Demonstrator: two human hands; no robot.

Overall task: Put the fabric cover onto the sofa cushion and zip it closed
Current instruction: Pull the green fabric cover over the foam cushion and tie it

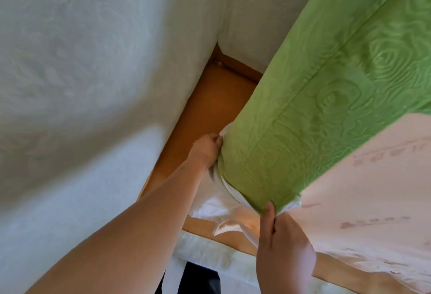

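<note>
Green textured fabric cover partly sheathes the pale sofa cushion. Left hand grips its far corner; right hand pinches the near corner.

The green embossed fabric cover sheathes part of a pale plastic-wrapped sofa cushion. The left hand grips the cover's open edge at its far corner; the right hand pinches its near corner

soft bright daylight; grey shadow dims the pale woven sofa side at my left. moiré ripples cross the green textured fabric cover; frame edges bend and blur.
</note>
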